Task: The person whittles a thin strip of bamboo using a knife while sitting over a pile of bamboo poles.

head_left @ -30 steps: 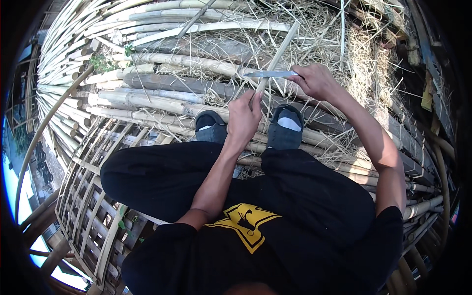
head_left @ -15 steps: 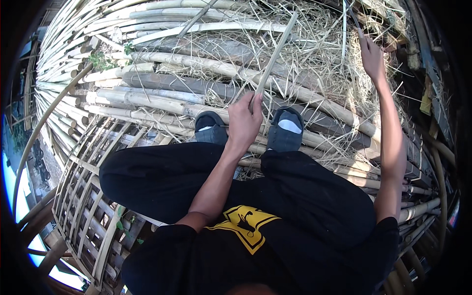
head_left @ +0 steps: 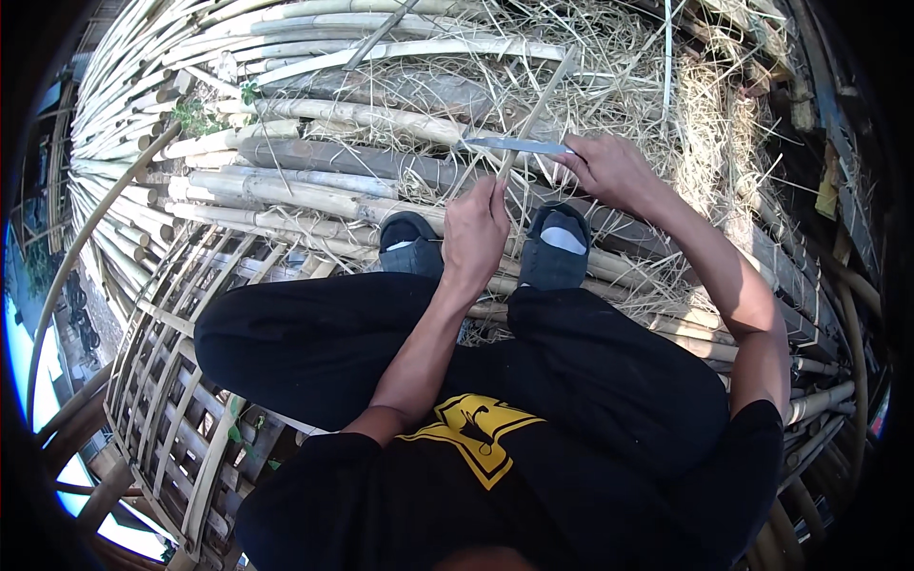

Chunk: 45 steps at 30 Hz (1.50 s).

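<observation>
- My left hand (head_left: pixel 476 231) was clenched around the lower end of a thin bamboo strip (head_left: pixel 535 116), just above my shoes (head_left: pixel 557 247).
- My right hand (head_left: pixel 612 169) gripped the handle of a knife (head_left: pixel 519 146), its blade lying crosswise against the strip.
- The strip slanted up and away over the dry straw (head_left: pixel 609 57).
- Beyond lay stacked bamboo poles (head_left: pixel 286 186); a woven bamboo frame (head_left: pixel 162 381) sat at my left.

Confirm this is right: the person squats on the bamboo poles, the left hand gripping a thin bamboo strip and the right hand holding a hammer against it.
Not quite. In the head view the right hand holds a knife, not a hammer, its blade laid across the thin bamboo strip that the left hand grips. The person does squat on the bamboo poles.
</observation>
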Each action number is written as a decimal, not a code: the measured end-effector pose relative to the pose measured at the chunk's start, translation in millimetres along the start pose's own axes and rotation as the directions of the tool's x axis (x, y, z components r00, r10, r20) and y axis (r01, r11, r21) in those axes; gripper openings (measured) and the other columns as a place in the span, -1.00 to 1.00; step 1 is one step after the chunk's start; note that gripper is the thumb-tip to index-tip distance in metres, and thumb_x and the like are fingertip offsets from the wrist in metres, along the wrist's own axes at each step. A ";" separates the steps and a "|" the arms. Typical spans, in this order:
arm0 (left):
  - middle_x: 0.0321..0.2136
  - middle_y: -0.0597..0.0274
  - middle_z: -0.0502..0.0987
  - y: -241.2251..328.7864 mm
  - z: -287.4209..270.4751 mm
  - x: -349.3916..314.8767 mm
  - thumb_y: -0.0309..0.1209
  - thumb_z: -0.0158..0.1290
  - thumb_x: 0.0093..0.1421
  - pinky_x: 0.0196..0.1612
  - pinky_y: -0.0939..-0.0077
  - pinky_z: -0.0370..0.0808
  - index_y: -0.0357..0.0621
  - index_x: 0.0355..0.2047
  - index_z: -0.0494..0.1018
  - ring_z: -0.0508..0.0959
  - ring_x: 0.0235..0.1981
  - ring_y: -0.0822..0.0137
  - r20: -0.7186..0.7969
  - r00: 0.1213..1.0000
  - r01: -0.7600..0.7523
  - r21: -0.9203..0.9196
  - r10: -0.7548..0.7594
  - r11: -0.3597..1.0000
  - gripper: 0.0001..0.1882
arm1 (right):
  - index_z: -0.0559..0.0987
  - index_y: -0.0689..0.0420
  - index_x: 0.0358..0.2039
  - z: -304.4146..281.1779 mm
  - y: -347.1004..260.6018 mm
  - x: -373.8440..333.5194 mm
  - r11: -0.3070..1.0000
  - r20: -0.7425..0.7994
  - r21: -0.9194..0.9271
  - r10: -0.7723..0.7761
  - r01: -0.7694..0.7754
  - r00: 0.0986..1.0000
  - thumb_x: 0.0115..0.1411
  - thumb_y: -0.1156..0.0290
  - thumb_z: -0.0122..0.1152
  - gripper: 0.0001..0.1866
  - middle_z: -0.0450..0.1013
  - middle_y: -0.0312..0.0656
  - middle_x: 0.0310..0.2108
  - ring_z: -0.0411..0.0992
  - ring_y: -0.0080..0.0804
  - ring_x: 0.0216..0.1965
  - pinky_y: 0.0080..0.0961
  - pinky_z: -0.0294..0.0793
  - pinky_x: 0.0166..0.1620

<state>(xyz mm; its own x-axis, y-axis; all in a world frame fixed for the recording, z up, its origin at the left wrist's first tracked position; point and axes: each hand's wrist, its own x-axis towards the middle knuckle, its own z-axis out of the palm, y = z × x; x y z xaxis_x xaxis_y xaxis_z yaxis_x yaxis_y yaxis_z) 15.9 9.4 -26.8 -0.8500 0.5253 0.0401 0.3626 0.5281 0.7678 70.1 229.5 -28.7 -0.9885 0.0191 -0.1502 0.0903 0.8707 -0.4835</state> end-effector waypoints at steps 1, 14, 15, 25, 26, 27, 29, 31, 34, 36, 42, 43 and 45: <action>-0.68 -0.17 0.40 -0.4 -0.5 0.6 -0.46 -0.02 0.25 -0.57 0.13 0.31 -0.31 -0.52 0.36 0.45 -0.62 -0.15 0.001 1.000 0.002 -0.001 -0.002 1.000 -0.79 | 0.46 0.14 -0.40 -1.8 2.3 1.5 1.000 0.003 0.000 0.001 -0.001 1.000 0.32 0.03 -0.16 -0.57 0.39 0.06 -0.68 0.42 0.12 -0.56 -0.04 0.39 -0.47; -0.76 0.12 0.34 5.0 -10.7 1.8 -0.47 0.01 0.25 -0.66 0.49 0.20 -0.35 -0.43 0.45 0.27 -0.76 0.46 -0.037 0.998 0.037 -0.135 -0.043 0.990 -0.83 | 0.53 0.17 -0.08 -157.3 238.4 -49.7 0.595 -0.572 0.157 0.706 -0.789 0.418 0.27 -0.20 -0.31 -0.31 0.55 0.03 -0.26 0.45 0.01 -0.05 -0.21 0.33 0.04; -0.76 0.12 0.34 3.4 -13.5 0.0 -0.47 0.01 0.25 -0.66 0.49 0.20 -0.35 -0.43 0.45 0.27 -0.76 0.46 -0.038 0.998 0.048 -0.128 -0.053 0.991 -0.83 | 0.55 0.20 -0.19 -130.3 217.9 -37.2 0.682 -0.643 0.221 0.639 -0.697 0.422 0.27 -0.20 -0.29 -0.31 0.54 0.05 -0.31 0.47 0.00 -0.10 -0.24 0.34 -0.02; -0.78 0.02 0.36 11.9 -10.0 2.2 -0.46 -0.02 0.26 -0.67 0.37 0.24 -0.35 -0.44 0.46 0.41 -0.79 0.26 0.081 0.988 0.148 -0.199 -0.134 0.969 -0.81 | 0.42 0.19 -0.51 -0.8 -0.1 -2.5 0.981 -0.108 0.196 0.021 0.000 0.994 0.34 0.04 -0.13 -0.53 0.28 -0.01 -0.75 0.26 -0.06 -0.70 -0.20 0.26 -0.53; -0.78 0.02 0.37 9.6 -9.5 1.2 -0.46 -0.02 0.26 -0.67 0.38 0.25 -0.35 -0.42 0.47 0.43 -0.78 0.28 0.072 0.989 0.142 -0.197 -0.130 0.970 -0.81 | 0.42 0.19 -0.51 -0.7 1.6 -1.5 0.981 -0.114 0.196 0.024 -0.001 0.993 0.34 0.04 -0.13 -0.53 0.28 -0.01 -0.75 0.26 -0.06 -0.70 -0.20 0.26 -0.53; -0.77 0.02 0.38 7.4 -8.9 0.5 -0.46 -0.02 0.26 -0.67 0.39 0.25 -0.35 -0.41 0.49 0.44 -0.77 0.30 0.064 0.990 0.136 -0.195 -0.126 0.971 -0.81 | 0.42 0.20 -0.51 -1.3 4.6 0.9 0.987 -0.099 0.162 0.006 0.010 0.995 0.34 0.08 -0.13 -0.54 0.27 0.01 -0.74 0.27 -0.01 -0.68 -0.19 0.26 -0.53; -0.77 0.03 0.38 3.5 -7.4 -1.4 -0.46 -0.02 0.26 -0.67 0.39 0.26 -0.35 -0.41 0.49 0.44 -0.78 0.31 0.069 0.992 0.113 -0.179 -0.102 0.977 -0.81 | 0.41 0.22 -0.52 -3.5 13.0 6.9 0.992 -0.084 0.125 -0.009 0.020 0.996 0.34 0.11 -0.13 -0.56 0.26 0.04 -0.73 0.28 0.05 -0.67 -0.18 0.25 -0.52; -0.78 0.04 0.38 3.0 -8.8 0.2 -0.46 -0.02 0.26 -0.67 0.38 0.26 -0.35 -0.41 0.49 0.44 -0.78 0.32 0.075 0.994 0.087 -0.162 -0.076 0.983 -0.81 | 0.43 0.17 -0.47 -9.2 35.0 16.6 0.987 -0.063 -0.144 -0.077 0.068 0.995 0.36 0.01 -0.23 -0.50 0.28 -0.08 -0.76 0.28 -0.10 -0.71 -0.23 0.30 -0.56; -0.74 0.29 0.34 19.0 -15.2 -11.7 -0.43 -0.02 0.28 -0.62 0.61 0.19 -0.35 -0.42 0.48 0.27 -0.68 0.61 0.124 0.977 0.192 -0.169 -0.173 0.967 -0.79 | 0.48 0.18 -0.40 -45.6 143.7 24.2 0.797 -0.250 0.108 0.600 -0.594 0.760 0.39 -0.02 -0.35 -0.43 0.25 -0.24 -0.76 0.22 -0.38 -0.73 -0.28 0.24 -0.60; -0.74 0.34 0.33 2.2 -13.7 -12.1 -0.42 -0.02 0.29 -0.63 0.61 0.17 -0.35 -0.43 0.47 0.25 -0.68 0.61 0.130 0.979 0.181 -0.213 -0.155 0.960 -0.77 | 0.53 0.19 -0.32 -102.6 155.8 4.1 0.764 -0.372 0.053 0.612 -0.642 0.698 0.37 -0.01 -0.29 -0.46 0.38 -0.18 -0.70 0.34 -0.35 -0.67 -0.24 0.32 -0.52; -0.77 0.55 0.17 -4.2 -9.3 -1.0 -0.28 -0.14 0.38 -0.77 0.75 -0.02 -0.22 -0.38 0.38 0.09 -0.81 0.74 0.397 0.869 0.480 -0.526 -0.296 0.702 -0.71 | 0.39 0.29 -0.43 -79.1 96.1 -11.5 0.839 -0.375 0.320 0.539 -0.440 0.754 0.37 0.05 -0.17 -0.50 0.17 -0.19 -0.71 0.14 -0.45 -0.62 -0.36 0.16 -0.48; -0.77 0.55 0.17 -4.0 -7.7 -1.1 -0.28 -0.14 0.38 -0.77 0.75 -0.02 -0.22 -0.38 0.38 0.09 -0.81 0.74 0.400 0.867 0.483 -0.532 -0.296 0.695 -0.71 | 0.36 0.29 -0.46 -60.9 75.3 -11.0 0.851 -0.277 0.367 0.486 -0.376 0.829 0.37 0.04 -0.16 -0.49 0.14 -0.22 -0.71 0.11 -0.45 -0.62 -0.36 0.13 -0.49; -0.78 0.54 0.17 -5.5 -6.3 0.9 -0.26 -0.15 0.39 -0.78 0.73 -0.04 -0.22 -0.39 0.36 0.06 -0.83 0.72 0.475 0.822 0.558 -0.563 -0.313 0.610 -0.70 | 0.37 0.26 -0.40 -39.2 24.8 -6.8 0.915 -0.039 0.259 0.330 -0.310 0.943 0.36 0.05 -0.15 -0.53 0.21 -0.11 -0.68 0.12 -0.31 -0.62 -0.32 0.16 -0.48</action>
<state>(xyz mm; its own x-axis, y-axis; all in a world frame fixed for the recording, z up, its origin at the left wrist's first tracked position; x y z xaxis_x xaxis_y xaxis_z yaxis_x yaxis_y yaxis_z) 10.8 2.8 -27.0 -0.6307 0.5837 -0.5114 -0.4680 0.2397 0.8506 74.3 270.2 -5.9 -0.9072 0.3249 -0.2673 0.4201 0.6634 -0.6192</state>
